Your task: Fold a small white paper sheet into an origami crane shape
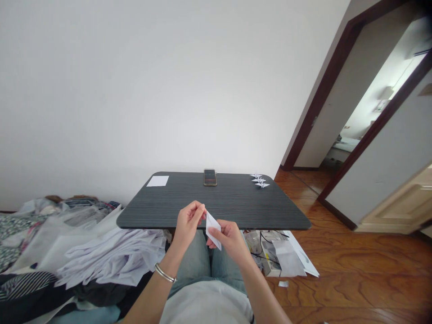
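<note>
The grip is two-handed and closed on one small folded paper (213, 229). The left hand (189, 220) pinches its upper tip between thumb and fingertips, and the right hand (231, 236) clasps its lower part from the other side. The paper is held in the air above the person's lap, just short of the near edge of the dark table (168, 216), and touches nothing but the fingers.

Beyond the grip, at the far edge of the table, a phone (209, 177) lies flat almost straight ahead. Beyond and to the right of the grip three small paper cranes (259, 181) sit close together. Beyond and to the left lies a flat white sheet (157, 181), unfolded.

Judging by these, three pieces are finished. The one in the grip seems only partway folded: it is a narrow pointed shape with no wings or neck showing. The flat sheet is untouched.

A metal bangle (165, 273) circles the left wrist. Left of the grip and lower down lies a heap of cloth and bags (111, 256), and to the right, under the table, is a box of papers (276, 258) on the wooden floor.
</note>
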The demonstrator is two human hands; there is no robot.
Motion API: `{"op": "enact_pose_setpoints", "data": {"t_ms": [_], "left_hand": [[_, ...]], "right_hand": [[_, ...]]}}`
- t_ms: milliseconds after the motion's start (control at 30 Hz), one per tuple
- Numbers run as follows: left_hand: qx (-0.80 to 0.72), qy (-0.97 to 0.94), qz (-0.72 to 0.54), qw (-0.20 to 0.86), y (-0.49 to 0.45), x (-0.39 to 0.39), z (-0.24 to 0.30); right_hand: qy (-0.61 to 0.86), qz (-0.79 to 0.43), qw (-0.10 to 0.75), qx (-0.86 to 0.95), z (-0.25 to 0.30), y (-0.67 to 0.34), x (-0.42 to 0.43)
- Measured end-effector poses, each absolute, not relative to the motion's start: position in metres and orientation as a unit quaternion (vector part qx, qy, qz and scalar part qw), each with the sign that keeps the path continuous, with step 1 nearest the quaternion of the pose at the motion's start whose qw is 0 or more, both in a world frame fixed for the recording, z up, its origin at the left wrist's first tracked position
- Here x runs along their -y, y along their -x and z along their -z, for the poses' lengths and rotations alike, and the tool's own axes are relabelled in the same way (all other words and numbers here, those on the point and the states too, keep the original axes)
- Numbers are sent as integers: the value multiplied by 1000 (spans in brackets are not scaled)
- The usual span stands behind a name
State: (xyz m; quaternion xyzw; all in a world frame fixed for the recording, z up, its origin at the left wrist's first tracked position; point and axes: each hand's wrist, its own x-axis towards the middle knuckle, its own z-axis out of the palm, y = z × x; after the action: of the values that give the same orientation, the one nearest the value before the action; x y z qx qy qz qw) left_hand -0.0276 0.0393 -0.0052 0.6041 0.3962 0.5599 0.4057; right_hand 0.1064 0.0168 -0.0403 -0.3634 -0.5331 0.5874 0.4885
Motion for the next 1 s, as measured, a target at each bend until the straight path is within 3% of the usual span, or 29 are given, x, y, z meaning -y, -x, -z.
{"op": "enact_pose_setpoints", "data": {"t_ms": [233, 1000], "left_hand": [[-386, -693, -454, 405, 30, -40, 7], [-450, -643, -556, 271, 38, -50, 18]], "right_hand": [[363, -586, 495, 530, 41, -106, -18], [371, -602, 478, 521, 49, -106, -24]]}}
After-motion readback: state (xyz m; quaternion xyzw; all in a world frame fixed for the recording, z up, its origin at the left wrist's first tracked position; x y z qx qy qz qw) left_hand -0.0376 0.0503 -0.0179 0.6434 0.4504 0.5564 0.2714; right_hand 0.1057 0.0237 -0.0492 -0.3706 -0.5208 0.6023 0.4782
